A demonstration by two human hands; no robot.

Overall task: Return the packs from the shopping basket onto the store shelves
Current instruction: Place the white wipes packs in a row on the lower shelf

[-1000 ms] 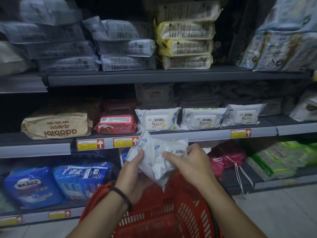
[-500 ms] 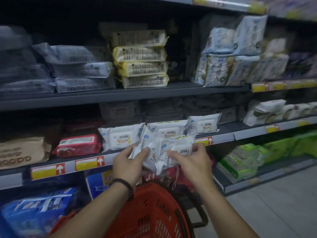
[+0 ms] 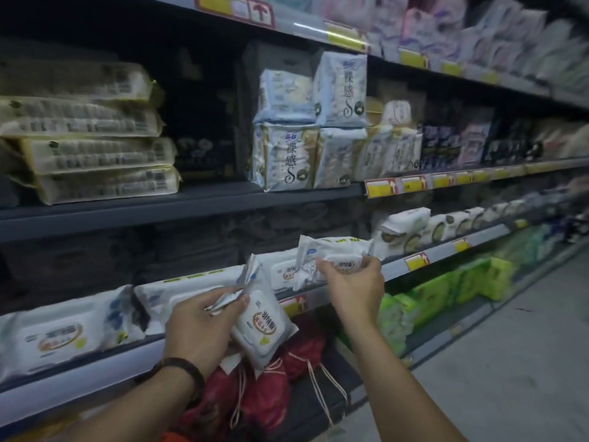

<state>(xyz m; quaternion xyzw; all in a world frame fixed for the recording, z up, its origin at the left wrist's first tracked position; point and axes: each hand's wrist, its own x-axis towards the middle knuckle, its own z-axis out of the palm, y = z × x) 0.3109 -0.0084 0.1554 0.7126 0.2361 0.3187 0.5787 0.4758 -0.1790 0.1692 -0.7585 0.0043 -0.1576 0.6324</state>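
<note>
My left hand [image 3: 204,327] grips a white wet-wipe pack [image 3: 261,323] by its crimped end, tilted, in front of the middle shelf edge [image 3: 95,371]. My right hand [image 3: 353,282] holds a second white wet-wipe pack [image 3: 334,250] higher and to the right, over the same shelf. Matching wipe packs [image 3: 57,333] lie in a row on that shelf. Only a sliver of the red shopping basket [image 3: 172,437] shows at the bottom edge.
Yellow-edged flat packs [image 3: 95,154] are stacked on the upper shelf at left, pale blue packs [image 3: 287,148] stand to their right. Red drawstring bags [image 3: 264,390] and green packs [image 3: 446,298] fill the lower shelf. Grey aisle floor [image 3: 526,362] runs along the right.
The two packs, held together before, are now apart, one in each hand. My right hand has lifted its pack toward the shelf. The view has swung right and up; the basket has dropped almost out of sight.
</note>
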